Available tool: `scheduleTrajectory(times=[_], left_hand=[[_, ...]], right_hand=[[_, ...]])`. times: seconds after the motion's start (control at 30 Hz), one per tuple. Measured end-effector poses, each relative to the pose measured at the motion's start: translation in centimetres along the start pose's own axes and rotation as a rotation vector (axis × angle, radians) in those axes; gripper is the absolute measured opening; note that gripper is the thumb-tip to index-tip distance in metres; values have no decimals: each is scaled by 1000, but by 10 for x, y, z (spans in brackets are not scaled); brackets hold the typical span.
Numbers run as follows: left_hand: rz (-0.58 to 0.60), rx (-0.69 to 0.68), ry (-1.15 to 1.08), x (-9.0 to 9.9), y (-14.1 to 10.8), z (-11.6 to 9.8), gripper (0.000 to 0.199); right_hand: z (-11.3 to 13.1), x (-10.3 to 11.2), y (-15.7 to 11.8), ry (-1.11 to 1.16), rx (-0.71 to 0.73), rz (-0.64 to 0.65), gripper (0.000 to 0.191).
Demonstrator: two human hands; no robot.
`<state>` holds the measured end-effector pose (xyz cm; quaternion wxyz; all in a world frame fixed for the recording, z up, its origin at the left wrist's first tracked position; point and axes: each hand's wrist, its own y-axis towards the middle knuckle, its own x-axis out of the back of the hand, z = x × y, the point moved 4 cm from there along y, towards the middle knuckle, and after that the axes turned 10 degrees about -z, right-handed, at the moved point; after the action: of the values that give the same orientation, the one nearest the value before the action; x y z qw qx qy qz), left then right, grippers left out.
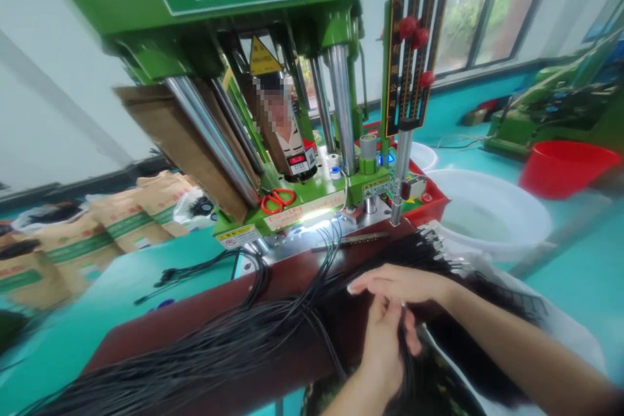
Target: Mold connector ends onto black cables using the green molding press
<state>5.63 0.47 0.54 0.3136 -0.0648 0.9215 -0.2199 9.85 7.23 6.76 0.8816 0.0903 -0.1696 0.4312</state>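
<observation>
My left hand (385, 344) is closed around a few black cables (405, 364), which hang down from it near my lap. Just above it, my right hand (409, 283) lies with its fingers stretched out flat, its palm side over the fingertips of the left. Whether it touches the cable ends is hidden. A long bundle of black cables (195, 344) runs across the dark red table (160, 331) to the left. Behind my right hand lies another heap of black cables with pale metal ends (436, 240).
A green press (316, 198) stands ahead, with several cables leading into its lit mould (312, 234). Orange-handled scissors (277, 200) and metal tweezers (355, 240) lie nearby. At right are a white tub (526, 208) and a red basin (565, 169); paper sacks (121, 218) stand at left.
</observation>
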Motion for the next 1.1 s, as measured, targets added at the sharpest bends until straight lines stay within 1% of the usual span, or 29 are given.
scheduleTrajectory(times=[0.03, 0.07, 0.17, 0.2, 0.23, 0.27, 0.33, 0.43, 0.53, 0.6, 0.7, 0.77, 0.8, 0.87, 0.9, 0.97, 1.0, 1.1], left_hand=[[-14, -22, -12, 3, 3, -4, 35], [-36, -52, -38, 7, 6, -10, 35], [-105, -146, -142, 20, 15, -27, 35], [-115, -161, -166, 23, 17, -31, 35], [-119, -168, -179, 26, 20, -33, 35], [-115, -165, -185, 28, 21, -34, 35], [-97, -139, -181, 31, 24, -33, 34], [-86, -108, -165, 34, 25, -30, 36], [-88, -105, -169, 37, 25, -30, 36], [-86, -104, -166, 38, 24, -31, 36], [-78, -103, -143, 37, 23, -32, 36], [-55, -101, -101, 35, 23, -29, 36], [-42, -105, -63, 33, 24, -27, 36], [-23, -127, 45, 29, 26, -22, 37], [-17, -142, 109, 27, 28, -19, 36], [-6, -172, 240, 21, 31, -14, 36], [0, -181, 296, 19, 32, -12, 35], [0, -200, 400, 14, 34, -10, 34]], right_hand=[[-2, 5, 5, -49, 11, -29, 45], [-6, 12, 12, -166, 11, -90, 44], [-27, 40, 29, -721, -74, -348, 37], [-35, 48, 34, -862, -117, -394, 36], [-44, 54, 38, -954, -150, -409, 35], [-51, 57, 42, -997, -171, -403, 34], [-60, 60, 47, -1030, -189, -365, 32], [-56, 61, 49, -1037, -210, -288, 24], [-41, 60, 42, -947, -241, -225, 12], [-33, 57, 30, -846, -263, -207, 6], [-38, 45, 2, -691, -353, -210, 12], [-49, 30, -20, -440, -442, -283, 22], [-55, 22, -30, -226, -468, -358, 26], [-64, 7, -45, 188, -457, -530, 29], [-66, 1, -50, 345, -438, -612, 31], [-67, -7, -56, 496, -409, -728, 39], [-67, -9, -57, 535, -407, -760, 42], [-63, -10, -56, 579, -399, -779, 43]])
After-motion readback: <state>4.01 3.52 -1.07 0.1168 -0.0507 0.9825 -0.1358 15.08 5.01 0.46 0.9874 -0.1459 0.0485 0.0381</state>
